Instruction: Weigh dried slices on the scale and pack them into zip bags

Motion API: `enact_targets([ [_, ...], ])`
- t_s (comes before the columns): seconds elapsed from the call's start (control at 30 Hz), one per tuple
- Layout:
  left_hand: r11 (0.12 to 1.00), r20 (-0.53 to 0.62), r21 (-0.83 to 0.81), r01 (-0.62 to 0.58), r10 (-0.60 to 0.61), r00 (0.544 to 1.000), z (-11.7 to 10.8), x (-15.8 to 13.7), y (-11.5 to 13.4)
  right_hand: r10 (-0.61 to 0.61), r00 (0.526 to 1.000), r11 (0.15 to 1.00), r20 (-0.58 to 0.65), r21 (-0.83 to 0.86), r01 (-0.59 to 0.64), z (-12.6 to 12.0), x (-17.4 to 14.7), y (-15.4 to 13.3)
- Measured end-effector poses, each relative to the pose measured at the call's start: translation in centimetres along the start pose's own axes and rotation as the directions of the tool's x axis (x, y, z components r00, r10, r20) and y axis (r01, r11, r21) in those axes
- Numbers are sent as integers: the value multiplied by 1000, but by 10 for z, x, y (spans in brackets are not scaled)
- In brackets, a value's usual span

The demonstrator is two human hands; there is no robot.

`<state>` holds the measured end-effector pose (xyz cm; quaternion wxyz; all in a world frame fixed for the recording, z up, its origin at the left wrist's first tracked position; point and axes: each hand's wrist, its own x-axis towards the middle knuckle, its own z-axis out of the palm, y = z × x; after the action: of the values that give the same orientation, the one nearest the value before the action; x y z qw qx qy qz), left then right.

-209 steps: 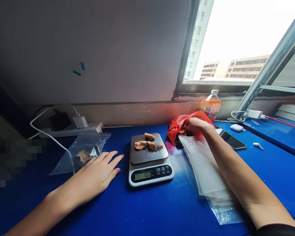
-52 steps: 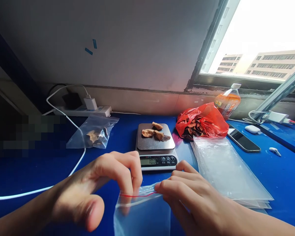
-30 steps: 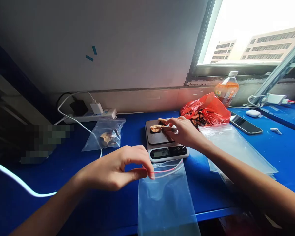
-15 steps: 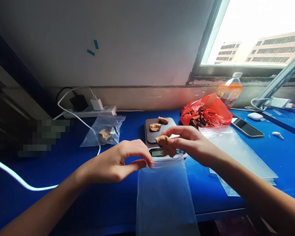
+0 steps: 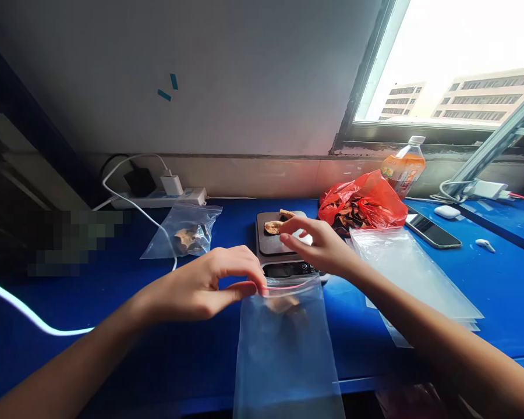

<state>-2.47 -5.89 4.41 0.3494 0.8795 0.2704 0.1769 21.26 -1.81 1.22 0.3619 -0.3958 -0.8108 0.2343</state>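
My left hand (image 5: 227, 282) pinches the top edge of a clear zip bag (image 5: 288, 361), which hangs down over the table's front edge. Inside the bag, just below its red seal line, some brown dried slices (image 5: 283, 304) show through the plastic. Above the kitchen scale (image 5: 271, 247), my right hand (image 5: 317, 241) reaches with fingers apart and nothing in them. Its fingertips are close to a dried slice (image 5: 272, 227) on the scale's plate; whether they touch I cannot tell. Another dried slice (image 5: 287, 213) lies just behind, partly covered by the fingers.
A red plastic bag (image 5: 388, 201) of dried slices stands right of the scale, near a drink bottle (image 5: 405, 166). Flat zip bags (image 5: 414, 276) and a phone (image 5: 434, 230) lie to the right. A filled zip bag (image 5: 187, 233), white cable (image 5: 140, 212) and power strip (image 5: 192, 196) are left.
The slices that my right hand held are now in the zip bag. My right hand has let go and moved back over the scale. My left hand keeps its pinch.
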Motion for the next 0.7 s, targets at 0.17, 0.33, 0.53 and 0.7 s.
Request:
enact_targets([
  [0.17, 1000, 4, 0, -16, 16, 1000, 2, 1, 5, -39, 998, 937, -40, -348, 22, 13, 38, 32],
  [0.33, 1000, 5, 10, 3, -3, 1000, 0, -2, 6, -96, 992, 882, 77, -456, 120, 20, 48, 31],
  [0.53, 998, -37, 50, 48, -46, 998, -2, -2, 4, 19, 993, 999, 115, -45, -14, -8, 21, 1],
  [0.7, 997, -79, 44, 64, -61, 995, -1, 0, 1, 5, 921, 948, 389, 291, -128, -28, -11, -26],
])
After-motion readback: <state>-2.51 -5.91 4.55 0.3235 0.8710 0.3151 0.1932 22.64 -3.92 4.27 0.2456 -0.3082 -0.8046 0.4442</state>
